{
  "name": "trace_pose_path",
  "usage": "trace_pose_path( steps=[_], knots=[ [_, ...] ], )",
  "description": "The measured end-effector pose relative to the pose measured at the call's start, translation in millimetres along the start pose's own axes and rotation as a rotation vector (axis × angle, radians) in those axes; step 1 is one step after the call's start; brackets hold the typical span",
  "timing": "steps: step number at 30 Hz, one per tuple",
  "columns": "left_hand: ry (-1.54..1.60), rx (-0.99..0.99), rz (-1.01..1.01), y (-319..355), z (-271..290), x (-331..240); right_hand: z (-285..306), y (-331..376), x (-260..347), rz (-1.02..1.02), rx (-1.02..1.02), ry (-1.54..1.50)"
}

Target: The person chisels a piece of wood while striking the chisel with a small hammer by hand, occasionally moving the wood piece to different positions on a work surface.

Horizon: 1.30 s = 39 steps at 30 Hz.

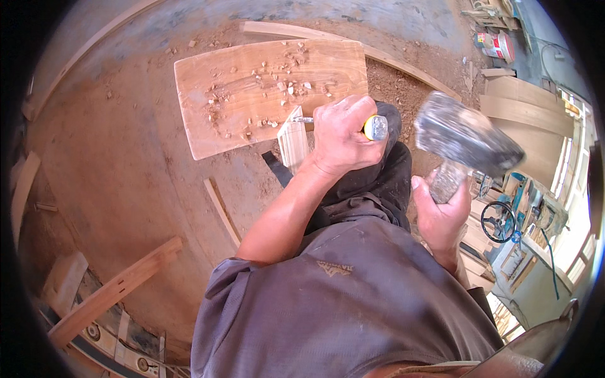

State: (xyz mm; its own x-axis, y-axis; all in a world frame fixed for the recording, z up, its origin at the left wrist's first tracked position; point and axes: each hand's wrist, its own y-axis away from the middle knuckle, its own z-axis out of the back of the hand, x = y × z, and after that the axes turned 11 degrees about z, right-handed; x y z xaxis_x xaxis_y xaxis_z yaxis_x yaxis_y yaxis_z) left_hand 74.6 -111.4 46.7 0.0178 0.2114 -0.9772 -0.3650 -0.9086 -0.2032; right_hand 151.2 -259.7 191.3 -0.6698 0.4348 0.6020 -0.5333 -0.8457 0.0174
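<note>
My left hand (343, 135) is closed round a chisel (376, 128), whose yellow-ringed handle end with a metal cap points to the right. The chisel's blade reaches left to the top of a pale wooden piece (292, 142) that has lines along its side. In my right hand (444, 214) is the handle of a hammer (466, 135) with a big, dark, worn head, raised to the right of the chisel and apart from it. Beyond the wooden piece lies a wide wooden board (252, 88), strewn with wood chips (290, 88).
A long wooden strip (403, 66) lies behind the board. On the left, a thick beam (120, 290) slants above the floor, and a thin stick (222, 211) lies nearer me. To the right are a bucket (503, 47), curved panels (526, 107) and a machine with a black handwheel (498, 222).
</note>
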Motion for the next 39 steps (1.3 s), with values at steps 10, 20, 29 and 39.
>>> trace_pose_path(
  steps=[10, 20, 29, 39],
  knots=[
    [0.265, 0.236, 0.196, -1, 64, 11, -4, -9, -4, -0.113, 0.226, 0.012],
    [-0.332, 0.302, 0.210, -15, -23, -19, 10, 38, -58, -0.451, 0.108, -0.121],
    [-0.757, 0.765, 0.027, -18, 15, -28, 24, 41, -71, -0.494, -0.012, -0.269],
    [-0.139, 0.389, -0.178, 28, -5, -35, 20, 37, -54, -0.469, 0.069, -0.217]
  ],
)
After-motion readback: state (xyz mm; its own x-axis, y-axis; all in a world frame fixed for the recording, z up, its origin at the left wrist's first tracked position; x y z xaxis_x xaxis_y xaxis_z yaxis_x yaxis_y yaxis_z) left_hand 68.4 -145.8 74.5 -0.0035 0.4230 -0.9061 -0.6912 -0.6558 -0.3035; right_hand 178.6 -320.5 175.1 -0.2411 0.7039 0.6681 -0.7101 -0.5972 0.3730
